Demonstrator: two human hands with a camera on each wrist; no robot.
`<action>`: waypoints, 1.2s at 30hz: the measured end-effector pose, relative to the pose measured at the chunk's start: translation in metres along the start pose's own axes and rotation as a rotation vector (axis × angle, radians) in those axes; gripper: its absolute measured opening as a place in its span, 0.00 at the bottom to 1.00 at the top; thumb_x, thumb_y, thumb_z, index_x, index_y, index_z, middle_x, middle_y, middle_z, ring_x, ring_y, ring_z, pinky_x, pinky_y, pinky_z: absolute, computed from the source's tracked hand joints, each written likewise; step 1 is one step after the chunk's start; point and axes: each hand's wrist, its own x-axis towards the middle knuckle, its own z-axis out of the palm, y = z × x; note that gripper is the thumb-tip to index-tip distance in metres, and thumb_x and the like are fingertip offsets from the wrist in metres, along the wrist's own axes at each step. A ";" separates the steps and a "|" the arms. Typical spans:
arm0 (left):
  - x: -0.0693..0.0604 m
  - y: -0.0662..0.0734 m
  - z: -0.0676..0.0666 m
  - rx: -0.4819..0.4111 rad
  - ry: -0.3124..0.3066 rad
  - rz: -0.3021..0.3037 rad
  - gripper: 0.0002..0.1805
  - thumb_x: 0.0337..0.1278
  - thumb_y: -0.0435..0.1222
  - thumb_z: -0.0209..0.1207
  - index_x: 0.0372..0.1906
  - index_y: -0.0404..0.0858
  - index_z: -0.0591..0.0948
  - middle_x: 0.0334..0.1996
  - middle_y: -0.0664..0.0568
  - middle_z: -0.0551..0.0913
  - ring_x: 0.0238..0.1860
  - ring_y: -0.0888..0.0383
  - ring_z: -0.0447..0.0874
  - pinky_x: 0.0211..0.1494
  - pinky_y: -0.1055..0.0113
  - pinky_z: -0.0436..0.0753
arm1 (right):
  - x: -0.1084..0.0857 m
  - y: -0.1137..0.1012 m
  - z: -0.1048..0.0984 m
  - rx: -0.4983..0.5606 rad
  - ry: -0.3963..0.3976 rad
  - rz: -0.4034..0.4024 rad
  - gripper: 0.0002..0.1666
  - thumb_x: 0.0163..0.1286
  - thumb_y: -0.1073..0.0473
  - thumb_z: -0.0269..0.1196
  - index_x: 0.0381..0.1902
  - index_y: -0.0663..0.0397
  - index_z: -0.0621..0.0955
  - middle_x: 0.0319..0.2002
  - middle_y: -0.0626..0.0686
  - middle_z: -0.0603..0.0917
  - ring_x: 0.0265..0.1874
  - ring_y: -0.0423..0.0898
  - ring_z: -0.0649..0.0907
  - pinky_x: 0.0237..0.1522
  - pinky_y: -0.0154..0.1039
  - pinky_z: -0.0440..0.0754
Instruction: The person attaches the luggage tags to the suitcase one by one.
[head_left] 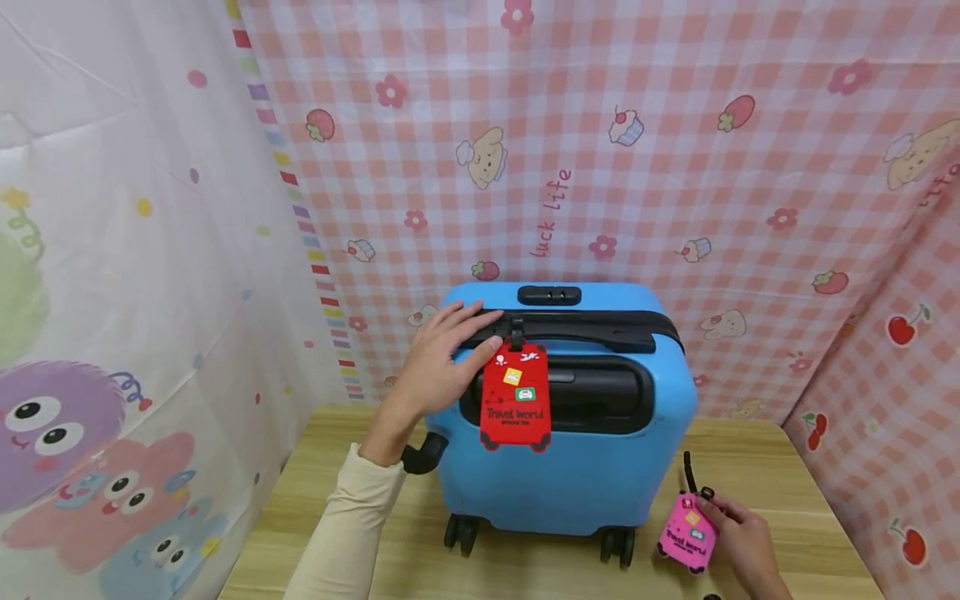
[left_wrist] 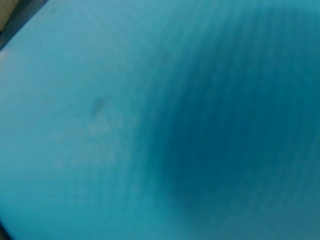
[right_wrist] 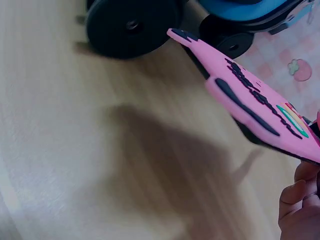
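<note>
A blue suitcase (head_left: 555, 483) stands upright on its wheels. My left hand (head_left: 441, 360) rests on its upper left side, the fingers lying over the black carry handle (head_left: 600, 333). The thumb tip touches or nearly touches the top corner of a red luggage tag (head_left: 514, 417), which hangs from that handle by a black strap (head_left: 517, 332). In the left wrist view, only the blurred blue shell (left_wrist: 75, 150) shows. Right of the suitcase, my right hand (head_left: 742, 542) pinches a pink luggage tag (head_left: 686, 533) near its top, above the tabletop; its black strap (head_left: 688, 471) sticks up.
The wooden table (head_left: 765, 467) bears the suitcase. Black wheels (head_left: 617, 546) stand close to the pink tag. A black side part (head_left: 424, 454) juts out at the suitcase's left. Patterned cloth (head_left: 675, 167) hangs behind and on both sides. A small dark object (head_left: 712, 597) shows at the bottom edge.
</note>
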 end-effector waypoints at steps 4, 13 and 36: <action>-0.001 0.001 -0.001 -0.003 0.002 0.001 0.27 0.70 0.55 0.50 0.70 0.53 0.73 0.75 0.53 0.63 0.77 0.48 0.51 0.75 0.36 0.49 | -0.001 -0.010 -0.001 0.020 0.024 -0.003 0.40 0.71 0.42 0.61 0.68 0.67 0.71 0.69 0.69 0.67 0.46 0.42 0.80 0.37 0.27 0.77; -0.001 0.000 -0.002 0.000 0.009 0.010 0.28 0.70 0.55 0.50 0.70 0.53 0.73 0.75 0.53 0.63 0.77 0.48 0.51 0.74 0.36 0.49 | -0.003 -0.024 -0.001 0.088 0.073 0.009 0.33 0.72 0.45 0.61 0.64 0.63 0.76 0.63 0.62 0.76 0.35 0.29 0.77 0.36 0.30 0.79; 0.000 -0.001 0.000 -0.001 0.008 0.015 0.28 0.70 0.55 0.50 0.70 0.53 0.73 0.75 0.54 0.63 0.77 0.48 0.51 0.75 0.37 0.49 | -0.011 -0.068 -0.033 0.536 0.070 -0.074 0.04 0.68 0.52 0.67 0.34 0.44 0.85 0.35 0.28 0.84 0.36 0.26 0.81 0.37 0.22 0.80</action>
